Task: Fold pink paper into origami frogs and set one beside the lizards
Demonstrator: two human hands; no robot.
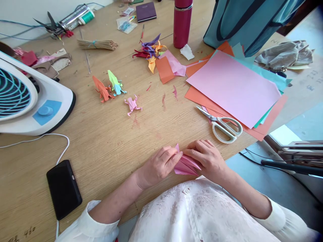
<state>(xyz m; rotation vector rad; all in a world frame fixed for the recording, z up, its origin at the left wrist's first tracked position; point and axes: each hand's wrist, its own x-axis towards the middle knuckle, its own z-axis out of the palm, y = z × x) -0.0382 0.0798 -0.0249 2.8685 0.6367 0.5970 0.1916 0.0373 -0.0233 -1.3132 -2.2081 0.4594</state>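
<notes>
A partly folded piece of pink origami paper (186,165) is between my two hands at the table's near edge. My left hand (161,164) pinches its upper left side between thumb and fingers. From the right, my right hand (204,155) grips the same paper, its fingers curled over the top. Several pointed flaps fan out below the fingers. Beyond my hands lies a finished pink paper frog (133,105). Farther left stand an orange paper figure (103,89) and a green and blue one (115,82). White-handled scissors (222,126) rest just past my right hand.
A stack of coloured paper (234,84) lies at the right, before a teal bag (247,23) and a red bottle (182,25). More folded figures (151,50) sit behind. At left are a white fan (50,104) and a black phone-like device (64,189) on a cable.
</notes>
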